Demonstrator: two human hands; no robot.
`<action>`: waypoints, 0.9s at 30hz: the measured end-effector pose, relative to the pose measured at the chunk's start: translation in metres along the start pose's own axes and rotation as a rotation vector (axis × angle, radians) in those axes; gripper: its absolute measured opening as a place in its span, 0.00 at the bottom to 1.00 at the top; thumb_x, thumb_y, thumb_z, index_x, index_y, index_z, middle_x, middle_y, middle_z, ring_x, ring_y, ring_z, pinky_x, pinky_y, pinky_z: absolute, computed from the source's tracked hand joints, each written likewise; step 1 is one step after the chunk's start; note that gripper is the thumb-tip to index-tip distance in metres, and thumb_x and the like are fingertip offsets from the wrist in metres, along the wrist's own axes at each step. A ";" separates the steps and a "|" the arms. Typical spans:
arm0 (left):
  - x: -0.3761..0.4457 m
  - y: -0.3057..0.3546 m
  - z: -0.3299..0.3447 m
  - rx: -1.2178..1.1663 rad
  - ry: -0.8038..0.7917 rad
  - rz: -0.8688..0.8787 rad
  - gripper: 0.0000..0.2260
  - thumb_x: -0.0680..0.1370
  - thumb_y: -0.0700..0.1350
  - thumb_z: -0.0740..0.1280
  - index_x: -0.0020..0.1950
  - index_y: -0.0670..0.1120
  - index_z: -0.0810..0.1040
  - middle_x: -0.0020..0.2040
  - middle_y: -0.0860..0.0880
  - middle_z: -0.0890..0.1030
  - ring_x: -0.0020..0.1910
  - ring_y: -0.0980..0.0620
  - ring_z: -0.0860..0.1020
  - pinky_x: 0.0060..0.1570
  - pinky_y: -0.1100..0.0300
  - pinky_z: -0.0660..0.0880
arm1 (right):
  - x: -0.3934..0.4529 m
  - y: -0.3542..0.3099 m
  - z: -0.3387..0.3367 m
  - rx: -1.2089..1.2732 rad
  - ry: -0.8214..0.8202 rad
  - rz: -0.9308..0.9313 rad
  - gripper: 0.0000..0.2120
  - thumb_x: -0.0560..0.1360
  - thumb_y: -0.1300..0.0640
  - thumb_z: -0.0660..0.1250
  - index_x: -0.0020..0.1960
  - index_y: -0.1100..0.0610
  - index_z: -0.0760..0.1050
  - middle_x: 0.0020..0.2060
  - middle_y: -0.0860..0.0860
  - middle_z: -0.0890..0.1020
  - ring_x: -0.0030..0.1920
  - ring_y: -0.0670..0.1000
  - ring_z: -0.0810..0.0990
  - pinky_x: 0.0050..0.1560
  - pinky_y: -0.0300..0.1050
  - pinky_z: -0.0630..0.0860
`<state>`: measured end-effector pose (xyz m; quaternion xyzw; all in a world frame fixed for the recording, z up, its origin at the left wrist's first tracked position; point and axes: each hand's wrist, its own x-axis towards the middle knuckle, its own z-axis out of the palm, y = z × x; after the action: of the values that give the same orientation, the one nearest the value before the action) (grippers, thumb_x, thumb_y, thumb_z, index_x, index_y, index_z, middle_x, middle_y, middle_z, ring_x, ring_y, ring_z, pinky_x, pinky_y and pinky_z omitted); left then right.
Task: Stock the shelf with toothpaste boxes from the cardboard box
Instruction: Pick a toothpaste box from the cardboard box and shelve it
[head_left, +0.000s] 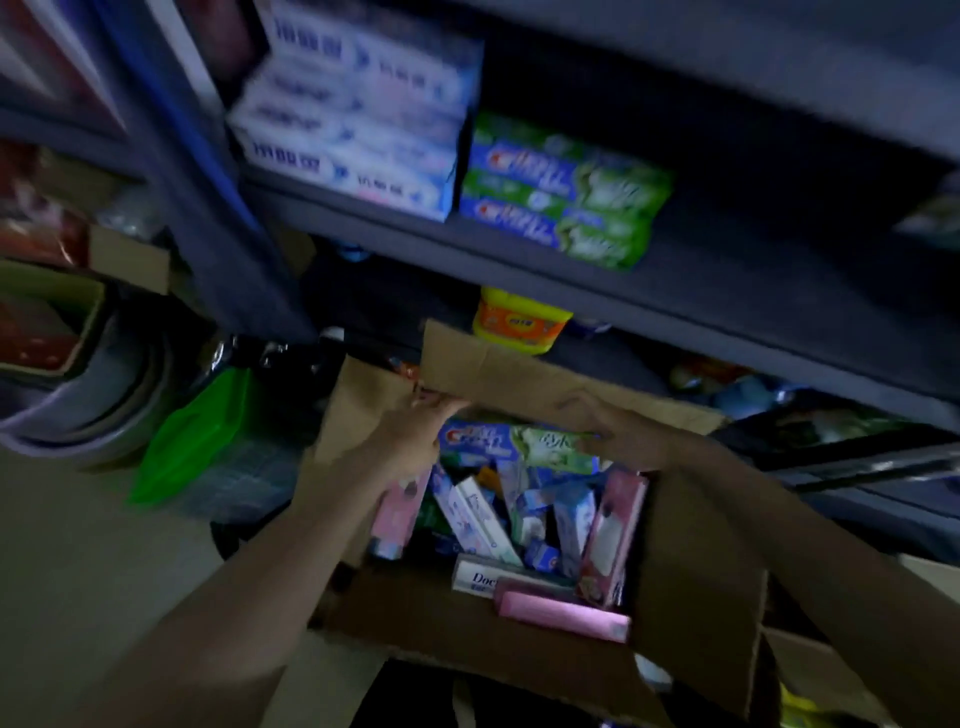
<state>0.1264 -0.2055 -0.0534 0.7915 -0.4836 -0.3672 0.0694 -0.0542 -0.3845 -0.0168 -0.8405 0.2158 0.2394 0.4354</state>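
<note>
An open cardboard box (696, 587) stands on the floor below the shelf, holding several loose toothpaste boxes. Over its far side my left hand (415, 431) and my right hand (618, 431) grip the two ends of a blue-and-green toothpaste box (519, 444), held level just above the others. On the dark shelf (727, 280) above, a stack of white-and-blue toothpaste boxes (358, 114) stands at the left, and a stack of green-and-blue boxes (566, 197) lies beside it.
A yellow-and-orange container (519, 319) sits on the lower shelf behind the box's raised flap (498, 374). A green bag (192, 436) and stacked basins (83, 395) are at the left on the floor. The shelf's right part is dark and bare.
</note>
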 end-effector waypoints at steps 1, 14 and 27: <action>-0.003 0.006 -0.015 -0.002 -0.017 0.033 0.26 0.77 0.33 0.58 0.73 0.51 0.60 0.72 0.48 0.65 0.66 0.46 0.68 0.52 0.59 0.69 | -0.017 -0.008 -0.010 0.027 0.016 0.021 0.21 0.78 0.67 0.60 0.69 0.65 0.59 0.65 0.55 0.63 0.66 0.52 0.65 0.59 0.28 0.65; -0.035 0.073 -0.148 -0.473 -0.022 0.139 0.17 0.78 0.37 0.63 0.61 0.57 0.71 0.65 0.49 0.71 0.57 0.51 0.74 0.49 0.58 0.74 | -0.133 -0.059 -0.079 0.561 0.155 0.181 0.16 0.78 0.61 0.61 0.65 0.55 0.67 0.60 0.50 0.75 0.55 0.47 0.77 0.51 0.36 0.78; -0.009 0.060 -0.148 -0.931 0.517 -0.006 0.20 0.78 0.29 0.56 0.69 0.40 0.67 0.69 0.42 0.68 0.68 0.44 0.68 0.62 0.54 0.67 | -0.069 -0.076 -0.105 -0.174 0.682 0.205 0.17 0.76 0.62 0.66 0.64 0.62 0.71 0.55 0.59 0.79 0.49 0.57 0.80 0.41 0.39 0.74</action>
<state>0.1770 -0.2656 0.0854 0.7430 -0.2341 -0.3362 0.5293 -0.0424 -0.4218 0.1248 -0.8800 0.4105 0.0055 0.2390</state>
